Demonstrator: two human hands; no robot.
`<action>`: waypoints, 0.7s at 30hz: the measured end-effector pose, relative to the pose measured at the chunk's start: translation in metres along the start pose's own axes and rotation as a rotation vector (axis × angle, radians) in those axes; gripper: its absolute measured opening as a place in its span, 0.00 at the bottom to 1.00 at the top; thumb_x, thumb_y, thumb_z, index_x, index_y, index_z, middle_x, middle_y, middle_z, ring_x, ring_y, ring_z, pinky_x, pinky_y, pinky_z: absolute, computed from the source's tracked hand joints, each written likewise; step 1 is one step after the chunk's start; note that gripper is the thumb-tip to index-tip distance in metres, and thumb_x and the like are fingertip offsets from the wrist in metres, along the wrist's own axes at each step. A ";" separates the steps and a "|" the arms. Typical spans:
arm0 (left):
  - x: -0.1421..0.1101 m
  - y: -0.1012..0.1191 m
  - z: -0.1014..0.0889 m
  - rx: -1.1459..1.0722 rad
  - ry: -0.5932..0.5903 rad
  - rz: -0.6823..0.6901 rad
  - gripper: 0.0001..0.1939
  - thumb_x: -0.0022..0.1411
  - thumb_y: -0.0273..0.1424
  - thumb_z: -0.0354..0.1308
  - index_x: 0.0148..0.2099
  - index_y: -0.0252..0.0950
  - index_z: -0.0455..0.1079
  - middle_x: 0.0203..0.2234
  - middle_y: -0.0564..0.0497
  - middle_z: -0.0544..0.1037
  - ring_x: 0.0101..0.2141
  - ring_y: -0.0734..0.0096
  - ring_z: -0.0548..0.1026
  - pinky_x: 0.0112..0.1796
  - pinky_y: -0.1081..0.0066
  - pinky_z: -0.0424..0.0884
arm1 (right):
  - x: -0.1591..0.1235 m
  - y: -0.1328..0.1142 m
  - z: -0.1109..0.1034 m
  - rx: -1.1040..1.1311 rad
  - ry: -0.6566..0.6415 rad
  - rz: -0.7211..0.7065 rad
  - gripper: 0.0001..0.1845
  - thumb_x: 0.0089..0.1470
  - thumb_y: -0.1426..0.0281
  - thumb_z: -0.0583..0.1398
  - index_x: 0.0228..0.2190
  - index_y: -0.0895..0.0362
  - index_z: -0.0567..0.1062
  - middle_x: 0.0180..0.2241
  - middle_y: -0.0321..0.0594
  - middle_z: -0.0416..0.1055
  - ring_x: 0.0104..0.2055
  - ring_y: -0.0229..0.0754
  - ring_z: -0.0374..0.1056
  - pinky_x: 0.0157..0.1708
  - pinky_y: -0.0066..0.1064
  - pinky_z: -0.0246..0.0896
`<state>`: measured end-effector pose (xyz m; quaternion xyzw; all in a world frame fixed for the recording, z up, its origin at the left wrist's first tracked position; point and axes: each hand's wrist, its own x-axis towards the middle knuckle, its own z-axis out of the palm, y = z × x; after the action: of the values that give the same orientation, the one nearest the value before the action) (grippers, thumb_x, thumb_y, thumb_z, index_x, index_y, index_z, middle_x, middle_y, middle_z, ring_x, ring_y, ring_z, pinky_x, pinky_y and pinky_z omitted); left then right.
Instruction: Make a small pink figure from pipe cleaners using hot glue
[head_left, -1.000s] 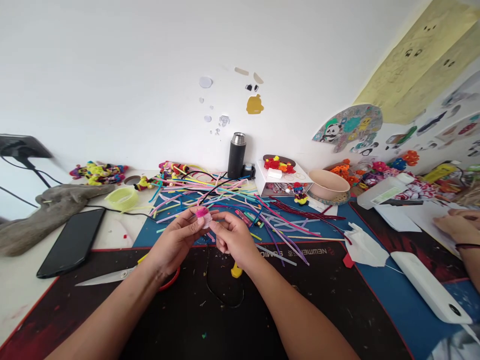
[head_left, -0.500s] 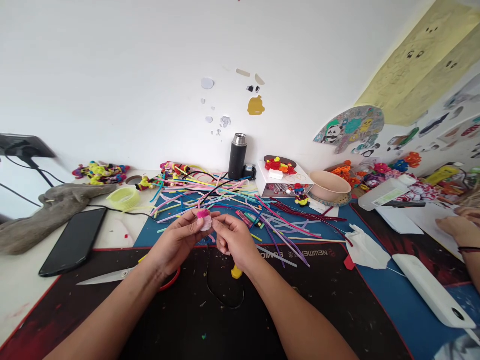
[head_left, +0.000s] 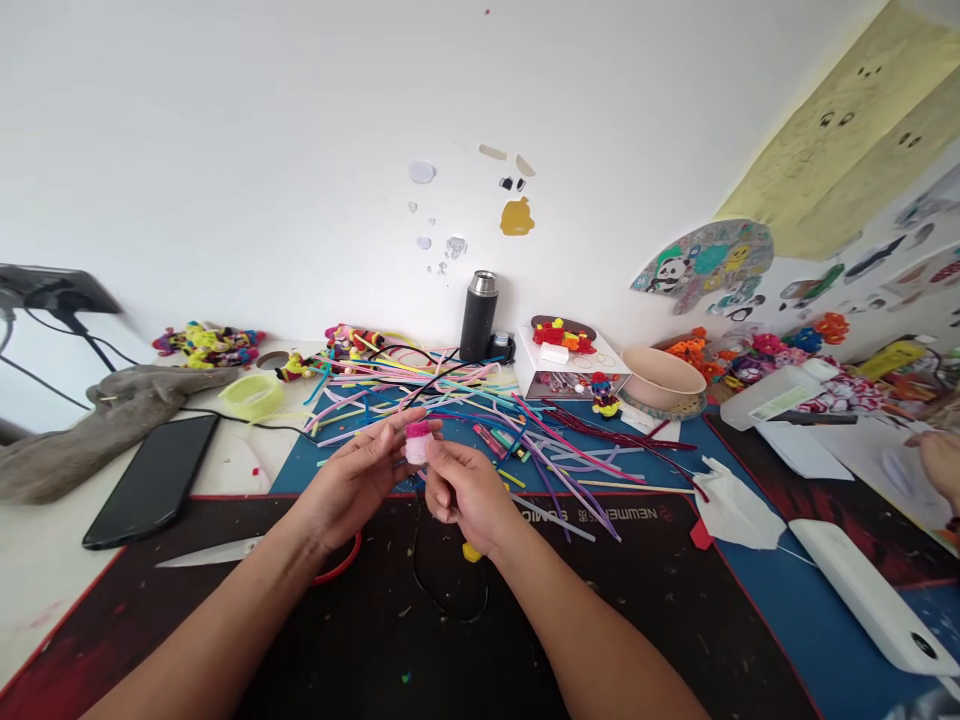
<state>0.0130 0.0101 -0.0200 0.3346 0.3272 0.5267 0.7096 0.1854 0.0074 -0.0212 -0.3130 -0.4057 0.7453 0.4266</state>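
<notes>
Right hand (head_left: 469,490)'s got a fuzzy pink-and-white piece (head_left: 417,442) pinched, left hand (head_left: 352,485)'s right beside it, thumb and fingers loosely apart, pipe cleaners (head_left: 592,455) strewn behind.

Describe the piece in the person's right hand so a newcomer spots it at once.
Start at the black mat nearest the camera. Over its far edge, the right hand pinches the small fuzzy piece beside the open left hand. Unlike the long, thin strips beyond, it is compact: magenta on top, pale pink below.
</notes>
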 end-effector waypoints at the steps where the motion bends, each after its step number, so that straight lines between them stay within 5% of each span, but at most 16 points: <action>1: 0.000 0.001 0.000 -0.001 -0.021 0.003 0.25 0.60 0.46 0.75 0.56 0.41 0.84 0.57 0.38 0.84 0.61 0.41 0.77 0.56 0.54 0.76 | 0.000 0.000 0.000 0.010 0.003 0.000 0.30 0.54 0.43 0.71 0.26 0.55 0.69 0.15 0.25 0.59 0.14 0.31 0.54 0.15 0.27 0.37; 5: -0.003 0.001 0.005 0.004 -0.053 0.002 0.24 0.58 0.41 0.77 0.56 0.42 0.84 0.56 0.39 0.85 0.60 0.40 0.78 0.58 0.50 0.73 | 0.000 0.001 -0.001 0.043 -0.014 0.003 0.31 0.55 0.44 0.71 0.23 0.54 0.66 0.14 0.24 0.55 0.13 0.30 0.52 0.16 0.28 0.37; 14: 0.000 -0.004 0.001 -0.001 0.017 0.037 0.21 0.51 0.38 0.82 0.48 0.43 0.87 0.42 0.44 0.89 0.45 0.52 0.84 0.49 0.61 0.76 | 0.000 0.003 0.002 0.047 -0.027 0.011 0.33 0.51 0.43 0.73 0.22 0.54 0.66 0.13 0.23 0.53 0.13 0.30 0.49 0.15 0.28 0.37; 21: -0.003 0.001 -0.001 0.064 -0.011 0.005 0.21 0.51 0.40 0.81 0.48 0.44 0.88 0.45 0.44 0.89 0.52 0.45 0.83 0.56 0.55 0.74 | 0.000 0.002 0.001 0.088 -0.046 0.038 0.32 0.55 0.41 0.70 0.25 0.55 0.68 0.16 0.27 0.61 0.14 0.31 0.53 0.16 0.28 0.37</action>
<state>0.0110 0.0076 -0.0190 0.3610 0.3391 0.5158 0.6990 0.1841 0.0066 -0.0224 -0.2844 -0.3759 0.7775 0.4162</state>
